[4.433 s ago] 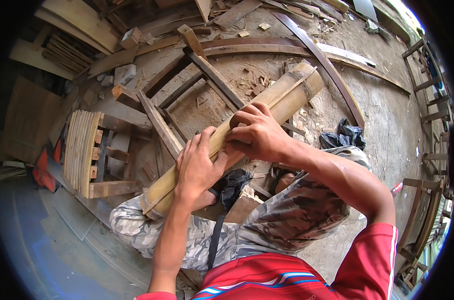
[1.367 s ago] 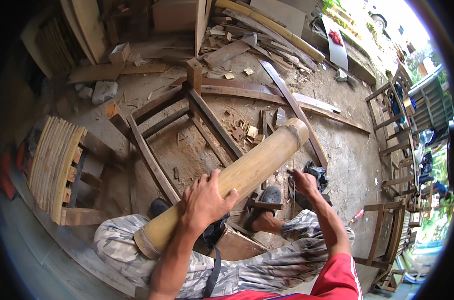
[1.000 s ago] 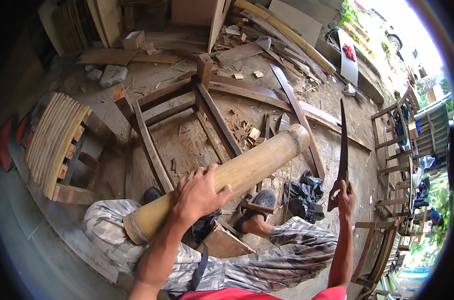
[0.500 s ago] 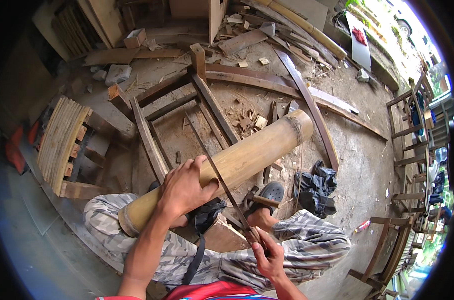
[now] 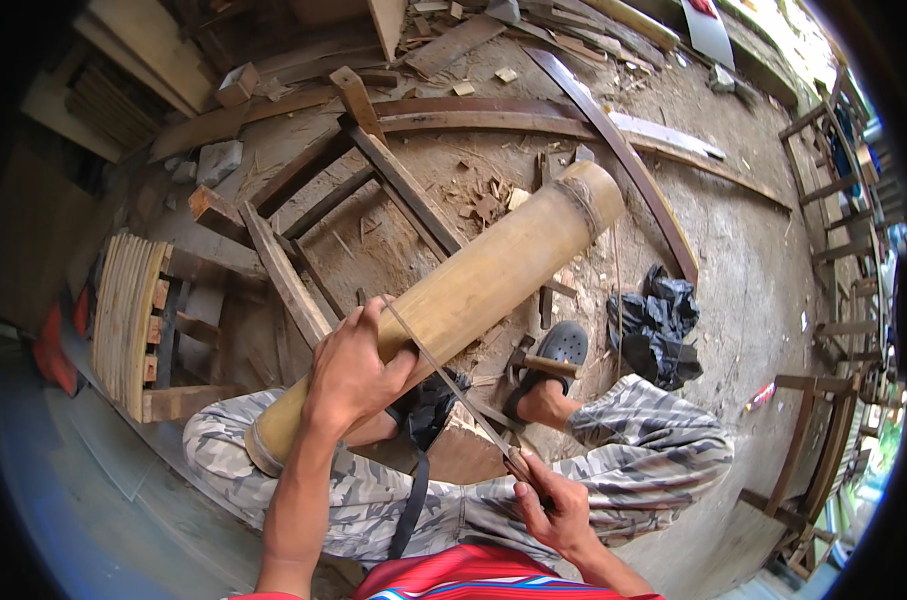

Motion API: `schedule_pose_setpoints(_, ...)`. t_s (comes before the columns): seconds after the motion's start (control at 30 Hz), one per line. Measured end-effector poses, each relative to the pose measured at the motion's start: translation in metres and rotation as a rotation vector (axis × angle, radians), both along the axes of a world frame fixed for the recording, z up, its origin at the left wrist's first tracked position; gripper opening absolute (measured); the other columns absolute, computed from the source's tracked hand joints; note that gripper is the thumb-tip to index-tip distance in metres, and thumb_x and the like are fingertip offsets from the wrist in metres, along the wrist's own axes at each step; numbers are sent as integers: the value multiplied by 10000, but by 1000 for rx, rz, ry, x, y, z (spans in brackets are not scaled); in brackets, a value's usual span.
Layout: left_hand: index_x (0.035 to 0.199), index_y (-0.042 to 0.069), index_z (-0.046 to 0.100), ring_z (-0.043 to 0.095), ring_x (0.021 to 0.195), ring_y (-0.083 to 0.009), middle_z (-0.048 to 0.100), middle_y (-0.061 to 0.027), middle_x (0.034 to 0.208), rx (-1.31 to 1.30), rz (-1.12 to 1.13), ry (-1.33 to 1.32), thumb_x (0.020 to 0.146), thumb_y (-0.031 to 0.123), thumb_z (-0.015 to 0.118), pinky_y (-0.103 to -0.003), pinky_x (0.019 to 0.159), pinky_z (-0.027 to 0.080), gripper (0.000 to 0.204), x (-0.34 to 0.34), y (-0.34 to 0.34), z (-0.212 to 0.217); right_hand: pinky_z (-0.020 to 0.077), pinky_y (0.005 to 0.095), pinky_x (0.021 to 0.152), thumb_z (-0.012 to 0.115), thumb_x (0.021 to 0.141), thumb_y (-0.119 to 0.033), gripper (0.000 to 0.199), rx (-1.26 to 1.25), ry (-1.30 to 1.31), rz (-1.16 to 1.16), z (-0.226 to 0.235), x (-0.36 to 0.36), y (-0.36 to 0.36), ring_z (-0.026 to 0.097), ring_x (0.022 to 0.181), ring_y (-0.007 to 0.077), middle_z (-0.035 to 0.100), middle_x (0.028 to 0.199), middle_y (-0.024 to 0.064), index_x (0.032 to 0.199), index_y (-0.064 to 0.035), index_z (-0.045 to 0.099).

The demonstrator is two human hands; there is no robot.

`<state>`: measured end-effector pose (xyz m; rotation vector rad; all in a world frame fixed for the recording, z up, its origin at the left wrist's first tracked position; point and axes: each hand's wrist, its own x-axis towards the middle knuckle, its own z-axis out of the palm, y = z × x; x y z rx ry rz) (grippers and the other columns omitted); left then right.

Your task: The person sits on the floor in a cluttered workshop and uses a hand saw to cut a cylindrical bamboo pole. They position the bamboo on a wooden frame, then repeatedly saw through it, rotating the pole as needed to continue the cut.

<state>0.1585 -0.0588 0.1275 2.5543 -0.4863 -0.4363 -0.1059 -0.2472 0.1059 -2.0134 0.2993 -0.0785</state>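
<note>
Sitting low, knees apart, camo trousers. Bamboo pole (image 5: 443,310) lies across my left thigh, long axis lower left to upper right. Near cut end sits over the left knee; far end, with a node ring, hangs over the dirt floor (image 5: 743,270) away from me, tilted slightly up.

Left hand (image 5: 358,375) wraps over the top of the pole about a third of the way up from the near end, grip closed round it, thumb on the near side. Right hand (image 5: 553,505) is low by my lap, grip closed on the handle of a saw (image 5: 453,375). Thin blade runs from that hand up and left, and meets the pole just right of my left fingers. Blade crosses the pole's axis at a steep angle.

Around:
- Wooden frame (image 5: 373,190) of dark slats flat on the floor under and behind the pole.
- Hammer (image 5: 538,362) by my right foot, just beside the black sandal (image 5: 563,345).
- Black bag (image 5: 658,325) right of the pole's far half, well clear of it.
- Slatted panel (image 5: 128,320) standing on edge to the left.
- Long curved planks and offcuts beyond, wood chips under the far end.
- Chair frames along the right edge.

Open floor to the right of the pole past the bag; left side crowded by frame and panel.
</note>
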Motion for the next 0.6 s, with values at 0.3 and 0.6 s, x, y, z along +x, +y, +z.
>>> schedule_pose_setpoints(0.3, 1365, 7, 552, 635, 1129, -493, 659, -302, 1239, 39, -43, 5, 836, 331, 664, -512, 970, 518, 631, 1, -4, 2, 495, 407, 564, 770, 881, -91, 505, 11, -74, 12, 6, 25, 2, 638, 576, 294, 674, 719, 132, 1364, -11, 648)
schedule_pose_setpoints(0.6, 1335, 14, 562, 638, 1120, -491, 673, -284, 1207, 28, -71, -39, 835, 307, 654, -507, 948, 523, 586, 0, -5, 2, 495, 412, 557, 765, 884, -104, 525, 8, -42, 35, 10, 14, -4, 625, 549, 299, 663, 683, 122, 1384, -16, 632)
